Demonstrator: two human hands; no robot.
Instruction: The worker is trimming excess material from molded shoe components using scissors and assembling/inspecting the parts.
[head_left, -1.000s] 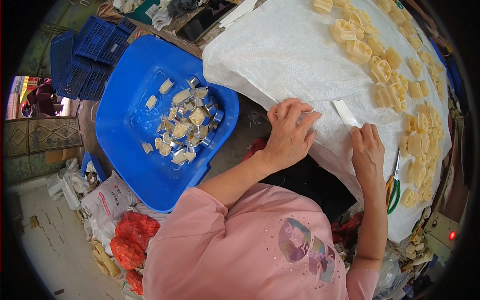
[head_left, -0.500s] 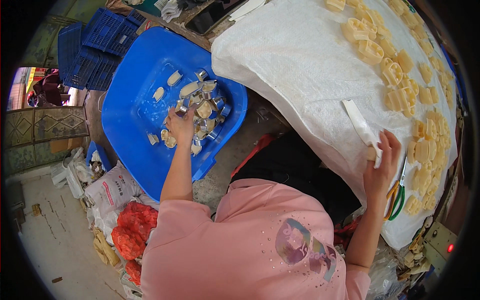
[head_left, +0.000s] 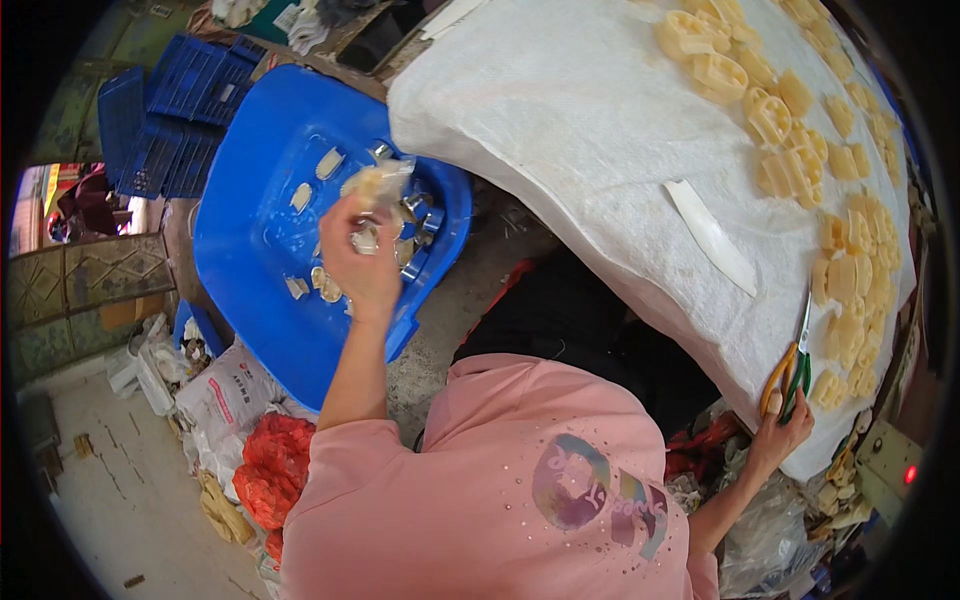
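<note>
My left hand [head_left: 358,265] is raised over the blue tub [head_left: 232,225], its fingers closed on a blurred piece with a cream part and a shiny metal band [head_left: 380,182]. Below it in the tub are several more cream pieces with metal bands [head_left: 428,222], partly hidden by the hand. A pair of scissors [head_left: 804,340] with orange and green handles lies at the edge of the white cloth, points away from me. My right hand [head_left: 784,432] has its fingers at the scissors' handles. A curved white strip [head_left: 712,238] rests on the cloth with no hand on it.
Yellowish translucent moulded pieces [head_left: 850,270] lie in groups along the right side of the white cloth [head_left: 540,120]. Blue crates [head_left: 190,100] stand stacked behind the tub. To my left are a white sack [head_left: 235,390] and red plastic bags [head_left: 275,460].
My right hand has let go of the white strip and moved nearer, down to the scissors' handles. My left hand has lifted a banded piece from the heap. The whole view has shifted slightly.
</note>
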